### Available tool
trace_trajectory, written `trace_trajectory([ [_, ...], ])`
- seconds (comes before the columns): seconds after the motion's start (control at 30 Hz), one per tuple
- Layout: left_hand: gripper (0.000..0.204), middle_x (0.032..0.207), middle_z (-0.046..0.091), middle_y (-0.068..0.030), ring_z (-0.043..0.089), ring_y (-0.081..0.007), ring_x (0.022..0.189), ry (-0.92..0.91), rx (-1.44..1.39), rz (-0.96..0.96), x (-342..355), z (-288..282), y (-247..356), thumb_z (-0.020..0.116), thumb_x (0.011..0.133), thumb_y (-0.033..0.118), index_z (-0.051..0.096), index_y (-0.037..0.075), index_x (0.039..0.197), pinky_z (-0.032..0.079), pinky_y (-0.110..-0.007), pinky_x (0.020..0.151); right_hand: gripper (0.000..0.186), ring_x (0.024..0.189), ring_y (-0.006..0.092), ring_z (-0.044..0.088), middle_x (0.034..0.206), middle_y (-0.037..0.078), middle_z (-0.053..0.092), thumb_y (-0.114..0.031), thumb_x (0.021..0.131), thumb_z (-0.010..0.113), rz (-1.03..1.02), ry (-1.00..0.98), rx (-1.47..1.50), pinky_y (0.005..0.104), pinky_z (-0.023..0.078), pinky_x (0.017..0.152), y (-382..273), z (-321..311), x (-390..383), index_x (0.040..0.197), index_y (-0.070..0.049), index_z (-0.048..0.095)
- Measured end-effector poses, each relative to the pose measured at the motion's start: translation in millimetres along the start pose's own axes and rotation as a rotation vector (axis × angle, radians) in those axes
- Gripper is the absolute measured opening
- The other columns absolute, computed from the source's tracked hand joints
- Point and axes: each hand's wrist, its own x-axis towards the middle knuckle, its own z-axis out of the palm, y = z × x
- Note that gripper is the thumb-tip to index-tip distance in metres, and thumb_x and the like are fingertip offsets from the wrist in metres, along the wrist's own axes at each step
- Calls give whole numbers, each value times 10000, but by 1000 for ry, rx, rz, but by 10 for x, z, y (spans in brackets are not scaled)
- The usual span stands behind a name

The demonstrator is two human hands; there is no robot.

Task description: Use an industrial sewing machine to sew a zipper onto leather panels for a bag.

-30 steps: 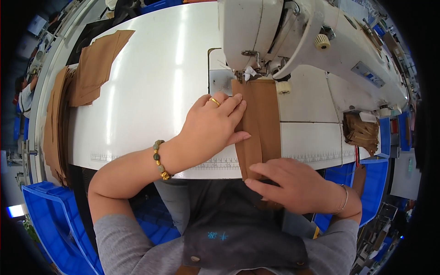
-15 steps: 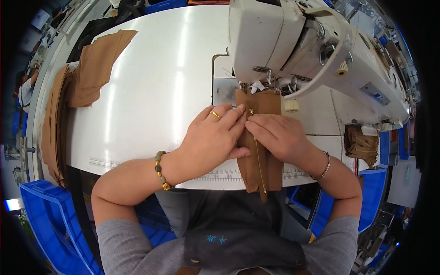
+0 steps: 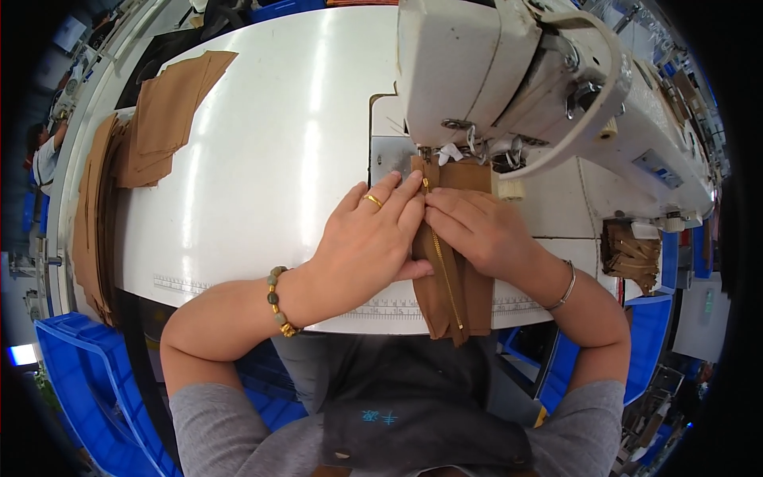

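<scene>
While the left hand (image 3: 367, 234) angles rightward, the right hand (image 3: 486, 232) curls — zipper (image 3: 447, 278) between.

Your white table (image 3: 254, 167) is bright, and two long shiny streaks run down it, so the light seems to come from above. Below its front edge, your dark apron (image 3: 413, 374) looks dim. Your left hand (image 3: 366, 234) and right hand (image 3: 483, 230) look clear. The zipper (image 3: 442, 266) shines gold. Near the rim, straight things bend and small things look fuzzy. The corners are black.
</scene>
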Motion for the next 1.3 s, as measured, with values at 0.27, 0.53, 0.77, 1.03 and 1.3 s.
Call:
trace_trajectory([
  [0.27,811,1549,532,-137,522,-317,1385,-108,92,-18,-6,-32,27,831,760,459,576,-21,1363,457,-507,1138,231,893,210,741,1291,92,672,-110,893,644,159,-44,-20,313,592,651,19,68,-27,1105,-17,643],
  [0.53,828,1556,527,-130,513,-314,1393,-143,98,-30,0,-47,28,840,750,446,566,-17,1379,450,-520,1145,309,771,213,738,1299,96,670,-120,890,663,152,-49,-3,311,586,631,17,52,-66,1181,-16,660],
  [0.77,842,1527,554,-135,539,-324,1367,-77,40,-24,-9,1,-4,838,755,456,560,-8,1401,450,-515,1141,431,781,201,738,1306,101,693,-156,848,747,218,-94,-30,340,569,669,-39,-5,-110,1256,-29,688],
  [1.03,825,1510,559,-153,518,-342,1383,-91,77,16,-55,-13,50,819,774,494,585,-8,1385,441,-539,1137,417,847,220,687,1344,127,674,-165,851,729,191,-74,-25,358,559,755,-89,-1,-168,1228,5,678],
  [1.3,823,1545,527,-151,490,-349,1408,-83,75,4,-18,10,7,799,793,516,581,-18,1380,412,-554,1157,377,758,199,678,1327,134,681,-136,829,688,203,-97,-69,347,548,729,-100,3,-123,1178,6,684],
])
